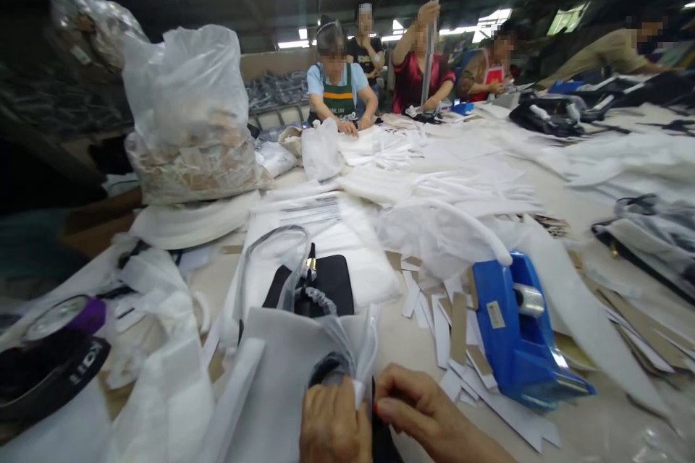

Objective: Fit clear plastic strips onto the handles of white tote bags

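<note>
Near the bottom centre, my left hand (335, 421) is closed on translucent wrapping (347, 347) gathered around a dark strap or loop. My right hand (408, 405) is just to its right, thumb and fingers pinched together beside a black item (384, 443); a small red spot shows at its fingertips, too small to name. A pale grey-white sheet (271, 376) lies behind and left of my hands. Beyond it, a black bag (334, 278) with a gold-coloured clasp rests on white packaging, and a clear-wrapped strap arches at its left.
A blue tape dispenser (507, 347) stands at right among paper strips (459, 325). Large plastic-wrapped bundles (190, 116) stand back left. A black item with a purple part (92, 315) is at far left. Several people work across the table (402, 362).
</note>
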`<state>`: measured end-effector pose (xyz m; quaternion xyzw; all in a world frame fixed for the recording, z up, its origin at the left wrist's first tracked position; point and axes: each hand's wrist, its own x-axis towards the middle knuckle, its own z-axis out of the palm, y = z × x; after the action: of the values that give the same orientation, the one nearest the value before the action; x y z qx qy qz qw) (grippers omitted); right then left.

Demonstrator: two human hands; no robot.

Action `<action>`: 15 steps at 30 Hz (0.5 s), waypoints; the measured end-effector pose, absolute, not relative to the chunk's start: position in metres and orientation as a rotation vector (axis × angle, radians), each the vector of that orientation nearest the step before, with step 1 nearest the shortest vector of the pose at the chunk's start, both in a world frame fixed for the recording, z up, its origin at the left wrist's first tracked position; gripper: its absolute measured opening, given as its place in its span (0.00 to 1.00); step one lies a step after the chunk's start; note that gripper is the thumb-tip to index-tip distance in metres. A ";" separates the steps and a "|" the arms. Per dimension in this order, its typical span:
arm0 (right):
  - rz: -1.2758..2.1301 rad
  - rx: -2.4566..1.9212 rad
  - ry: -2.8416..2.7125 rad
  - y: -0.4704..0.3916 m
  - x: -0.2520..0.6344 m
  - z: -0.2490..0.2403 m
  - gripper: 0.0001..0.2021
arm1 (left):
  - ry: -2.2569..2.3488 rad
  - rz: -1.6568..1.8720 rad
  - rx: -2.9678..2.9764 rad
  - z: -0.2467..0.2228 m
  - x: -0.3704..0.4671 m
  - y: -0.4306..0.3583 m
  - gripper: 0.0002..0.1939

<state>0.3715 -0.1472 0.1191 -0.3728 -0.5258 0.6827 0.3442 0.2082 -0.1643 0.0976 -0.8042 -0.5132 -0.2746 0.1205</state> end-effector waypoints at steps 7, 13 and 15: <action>1.842 -1.077 -1.133 -0.140 0.359 0.110 0.17 | -1.541 -0.918 -2.244 0.096 0.215 -0.164 0.08; 1.930 -1.222 -0.939 -0.137 0.353 0.103 0.20 | -1.564 -0.950 -2.314 0.092 0.208 -0.163 0.09; 1.926 -1.229 -0.908 -0.137 0.352 0.099 0.20 | -1.591 -0.979 -2.339 0.091 0.206 -0.164 0.09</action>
<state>0.3521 -0.1369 0.0990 -0.4710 -0.3481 0.7381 0.3349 0.2064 -0.1638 0.0912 -0.7792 -0.5301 -0.3263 0.0738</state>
